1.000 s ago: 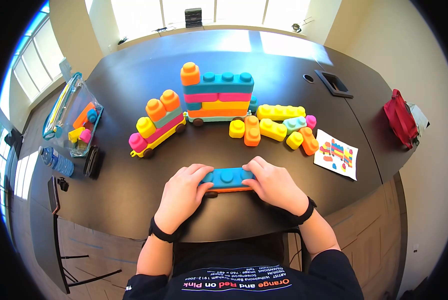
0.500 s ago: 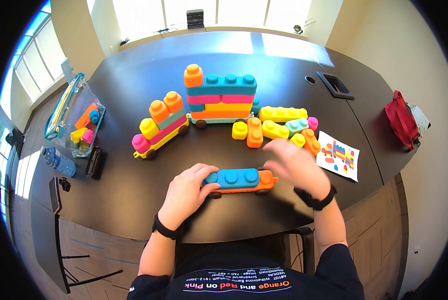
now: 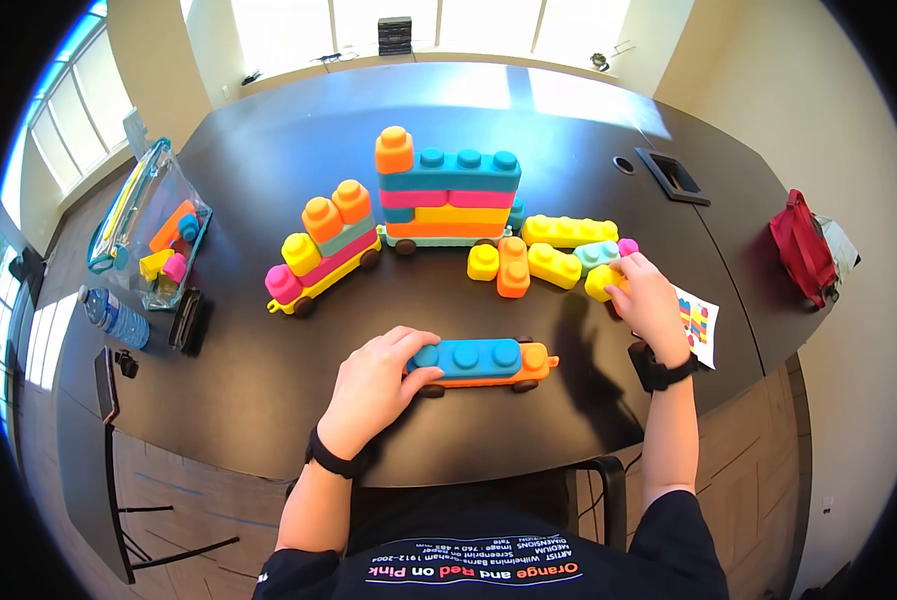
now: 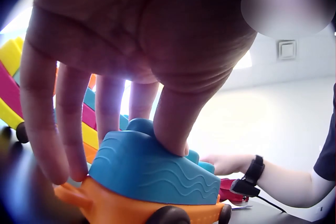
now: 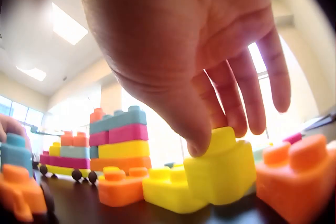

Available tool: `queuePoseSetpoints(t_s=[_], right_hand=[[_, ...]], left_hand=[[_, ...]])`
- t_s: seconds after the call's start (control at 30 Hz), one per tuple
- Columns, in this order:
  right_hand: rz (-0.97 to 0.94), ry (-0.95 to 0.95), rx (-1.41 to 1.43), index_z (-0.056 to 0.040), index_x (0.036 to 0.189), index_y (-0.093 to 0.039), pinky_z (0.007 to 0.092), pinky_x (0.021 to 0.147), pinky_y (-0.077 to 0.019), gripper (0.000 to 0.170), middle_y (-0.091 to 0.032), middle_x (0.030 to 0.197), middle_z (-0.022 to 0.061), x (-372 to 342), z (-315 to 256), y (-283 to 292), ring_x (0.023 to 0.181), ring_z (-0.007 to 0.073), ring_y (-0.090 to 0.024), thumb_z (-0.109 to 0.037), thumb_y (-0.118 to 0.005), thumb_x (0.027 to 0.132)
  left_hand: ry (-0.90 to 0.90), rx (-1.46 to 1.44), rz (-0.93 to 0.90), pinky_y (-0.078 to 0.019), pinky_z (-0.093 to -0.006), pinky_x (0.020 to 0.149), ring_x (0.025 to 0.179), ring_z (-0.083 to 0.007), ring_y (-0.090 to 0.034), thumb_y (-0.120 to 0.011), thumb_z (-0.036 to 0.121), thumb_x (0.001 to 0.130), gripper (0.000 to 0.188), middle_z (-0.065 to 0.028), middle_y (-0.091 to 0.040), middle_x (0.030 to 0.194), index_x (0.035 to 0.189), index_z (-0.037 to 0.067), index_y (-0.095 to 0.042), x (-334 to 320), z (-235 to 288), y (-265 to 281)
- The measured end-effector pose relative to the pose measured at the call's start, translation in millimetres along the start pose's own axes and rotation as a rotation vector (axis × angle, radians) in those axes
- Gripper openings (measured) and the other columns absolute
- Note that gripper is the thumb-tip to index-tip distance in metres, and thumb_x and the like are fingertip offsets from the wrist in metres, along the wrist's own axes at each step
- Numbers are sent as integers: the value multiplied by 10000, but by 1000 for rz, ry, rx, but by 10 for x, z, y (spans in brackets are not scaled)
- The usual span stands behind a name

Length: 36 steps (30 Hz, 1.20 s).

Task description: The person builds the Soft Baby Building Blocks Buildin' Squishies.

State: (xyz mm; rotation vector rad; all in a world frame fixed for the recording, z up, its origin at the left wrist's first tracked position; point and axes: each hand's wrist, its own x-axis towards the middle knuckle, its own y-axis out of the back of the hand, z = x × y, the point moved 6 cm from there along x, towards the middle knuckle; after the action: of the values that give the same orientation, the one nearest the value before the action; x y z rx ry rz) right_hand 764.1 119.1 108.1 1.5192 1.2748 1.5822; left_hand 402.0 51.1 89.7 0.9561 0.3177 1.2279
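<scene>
Near the table's front, my left hand (image 3: 373,385) grips the left end of a long blue block (image 3: 483,360). That block sits on an orange wheeled base (image 3: 534,358), whose right end shows an uncovered stud. In the left wrist view the thumb lies on the near side of the blue block (image 4: 152,169) and the fingers reach over its far side. My right hand (image 3: 654,308) is over the loose blocks at the right. Its thumb and fingers pinch the stud of a small yellow block (image 5: 220,174). An orange block (image 5: 294,174) stands right beside it.
Behind stand a tall stacked wagon (image 3: 448,210) and a lower yellow-based wagon (image 3: 318,265). Several loose blocks, such as a long yellow one (image 3: 568,232), lie right. A picture sheet (image 3: 703,325) is partly under the right hand's view. Left are a clear bag (image 3: 148,230) and bottle (image 3: 113,318).
My right hand has left the blue block's right end and moved right and away to the small yellow block, which it now pinches. The left hand stays on the blue block.
</scene>
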Motion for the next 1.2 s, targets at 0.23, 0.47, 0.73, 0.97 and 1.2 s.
queuePoseSetpoints(t_s=[0.23, 0.47, 0.73, 0.97, 1.2], right_hand=[[-182, 245, 570, -28, 1196, -697, 397, 888, -554, 343, -658, 1099, 138, -416, -910, 328, 1027, 347, -678, -39, -791, 867], [-191, 246, 573, -31, 1204, -717, 381, 871, -548, 354, -645, 1104, 122, -475, -1059, 57, 986, 322, -671, -54, -816, 865], [-237, 173, 600, -51, 1225, -706, 376, 846, -542, 361, -627, 1121, 115, -530, -1089, 11, 967, 308, -661, -28, -800, 877], [-214, 157, 571, -55, 1262, -638, 403, 926, -562, 331, -666, 1211, 134, -602, -1077, -112, 1093, 361, -681, -61, -732, 945], [-261, 119, 622, -48, 1279, -623, 410, 940, -564, 299, -694, 1211, 137, -601, -1064, -147, 1109, 358, -693, -113, -692, 995]], left_hand=[[13, -2, -1, -590, -403, 822, 931, -336, -722, -814, 235, 901, 329, -101, -718, 1096, 1180, 100, -703, 0, 16, -13], [10, 13, -1, -583, -419, 782, 937, -305, -711, -782, 300, 920, 312, -58, -716, 1079, 1180, 145, -703, -4, 8, -20], [27, 13, -7, -591, -404, 808, 922, -337, -721, -809, 225, 906, 325, -103, -716, 1094, 1189, 106, -702, -8, 44, -15], [31, 10, -9, -590, -398, 804, 911, -330, -721, -811, 213, 903, 327, -103, -716, 1097, 1192, 106, -701, -19, 28, 1], [-32, 116, 52, -591, -405, 792, 925, -318, -718, -802, 221, 904, 340, -87, -723, 1127, 1201, 86, -707, -67, 82, -7]])
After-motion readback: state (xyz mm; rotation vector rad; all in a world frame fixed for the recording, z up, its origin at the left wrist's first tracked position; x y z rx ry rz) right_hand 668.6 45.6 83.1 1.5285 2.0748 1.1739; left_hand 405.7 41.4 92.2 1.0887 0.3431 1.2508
